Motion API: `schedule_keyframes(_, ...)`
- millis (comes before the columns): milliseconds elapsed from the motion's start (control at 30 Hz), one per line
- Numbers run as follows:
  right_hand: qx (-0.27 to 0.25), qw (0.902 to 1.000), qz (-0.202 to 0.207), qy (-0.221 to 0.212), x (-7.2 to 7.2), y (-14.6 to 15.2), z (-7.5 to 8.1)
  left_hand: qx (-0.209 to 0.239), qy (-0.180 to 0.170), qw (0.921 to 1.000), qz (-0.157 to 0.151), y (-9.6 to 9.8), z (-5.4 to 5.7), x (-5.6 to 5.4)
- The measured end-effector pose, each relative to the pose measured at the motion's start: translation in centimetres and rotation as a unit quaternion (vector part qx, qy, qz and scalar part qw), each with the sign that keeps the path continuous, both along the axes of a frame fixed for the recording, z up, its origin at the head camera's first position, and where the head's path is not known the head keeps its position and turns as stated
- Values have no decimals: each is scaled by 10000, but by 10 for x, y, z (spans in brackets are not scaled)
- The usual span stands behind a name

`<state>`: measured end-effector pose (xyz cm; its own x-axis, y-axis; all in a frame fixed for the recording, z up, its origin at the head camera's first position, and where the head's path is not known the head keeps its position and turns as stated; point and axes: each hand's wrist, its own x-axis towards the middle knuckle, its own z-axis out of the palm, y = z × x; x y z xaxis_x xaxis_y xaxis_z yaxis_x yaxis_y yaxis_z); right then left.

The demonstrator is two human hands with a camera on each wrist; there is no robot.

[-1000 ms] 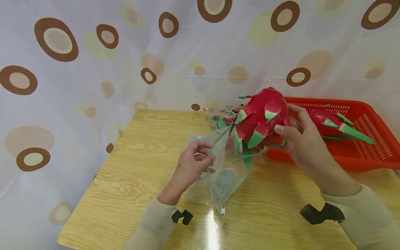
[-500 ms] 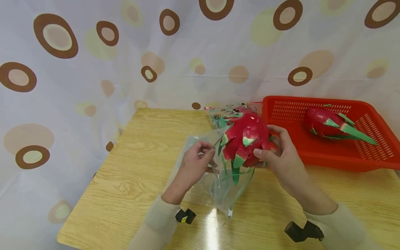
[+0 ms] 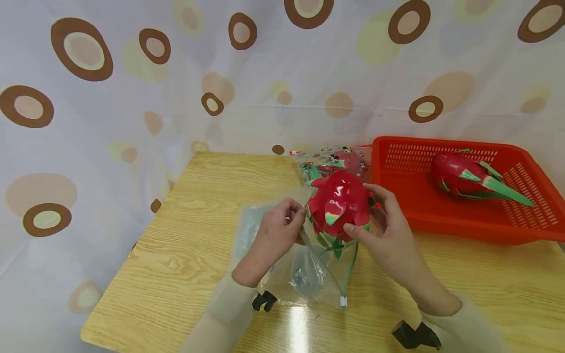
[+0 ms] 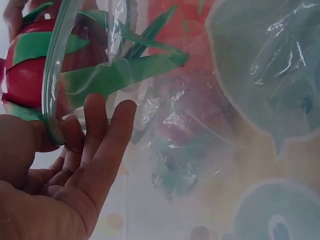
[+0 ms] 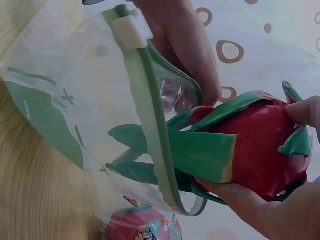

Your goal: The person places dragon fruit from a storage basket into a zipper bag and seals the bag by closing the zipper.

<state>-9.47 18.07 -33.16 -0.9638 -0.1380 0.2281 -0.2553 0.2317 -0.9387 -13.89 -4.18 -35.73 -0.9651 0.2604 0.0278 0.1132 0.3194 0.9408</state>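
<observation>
My right hand (image 3: 388, 235) grips a red dragon fruit (image 3: 342, 201) with green scales, its leafy end pointing down into the mouth of a clear zip bag (image 3: 309, 274). In the right wrist view the long green leaves (image 5: 200, 155) pass inside the bag's green-edged opening, while the red body stays outside. My left hand (image 3: 278, 235) pinches the bag's rim between thumb and finger, as the left wrist view shows by the green zip edge (image 4: 52, 85). A white slider (image 5: 132, 32) sits at one end of the zip.
A red plastic basket (image 3: 406, 215) stands at the right with another dragon fruit (image 3: 459, 174) in it. Behind my hands lies a printed clear bag (image 3: 326, 159) with a red and green fruit inside. A patterned curtain hangs behind the wooden table (image 3: 176, 255).
My right hand has brought the dragon fruit left and down from beside the basket, and its leaves have entered the bag's mouth. My left hand keeps its hold on the rim.
</observation>
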Motion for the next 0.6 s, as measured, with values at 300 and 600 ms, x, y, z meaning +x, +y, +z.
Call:
schedule_keyframes(300, 318, 9991, 274, 78, 5, -4, -9, -485, 1331, 9890, 426, -1, 6, -4)
schedule_keyframes(600, 1051, 9934, 387, 231, 0, -4, -16, -1004, 2136, 9702, 551, -6, 13, -6)
